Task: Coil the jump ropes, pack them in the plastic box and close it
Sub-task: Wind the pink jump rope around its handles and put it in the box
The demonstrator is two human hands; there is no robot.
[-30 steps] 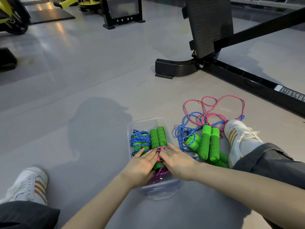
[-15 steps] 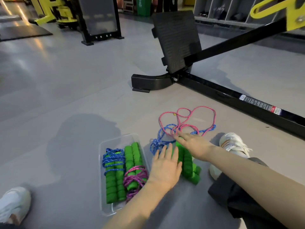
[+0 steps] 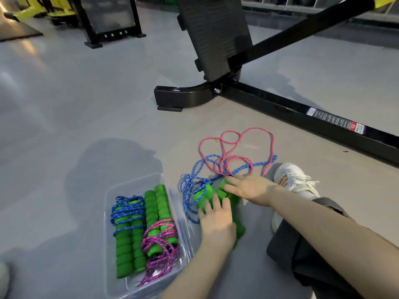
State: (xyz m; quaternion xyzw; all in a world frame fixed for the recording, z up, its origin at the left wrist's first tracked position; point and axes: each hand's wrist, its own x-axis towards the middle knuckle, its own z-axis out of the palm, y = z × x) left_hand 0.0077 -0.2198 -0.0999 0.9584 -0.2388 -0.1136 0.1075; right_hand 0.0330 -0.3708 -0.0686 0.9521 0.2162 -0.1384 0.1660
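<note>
The left hand (image 3: 218, 225), right hand (image 3: 250, 187) and forearms are bare. Toward four o'clock, a dark grey trouser leg (image 3: 302, 251) meets a white sock (image 3: 311, 194) and white laced sneaker (image 3: 291, 175) with tan stripes.

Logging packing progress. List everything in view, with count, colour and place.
box: one, clear, no lid on, floor
blue coil: one, green handles, left in box
pink coil: one, green handles, right in box
pink rope: one, loose, floor right of box
blue rope: one, loose, tangled with pink rope
loose handles: green, count hidden under hands
machine frame: one, black, behind ropes
stand: one, black, far left
shoe: white, right of ropes
left hand: on loose handles
right hand: on loose handles
</note>
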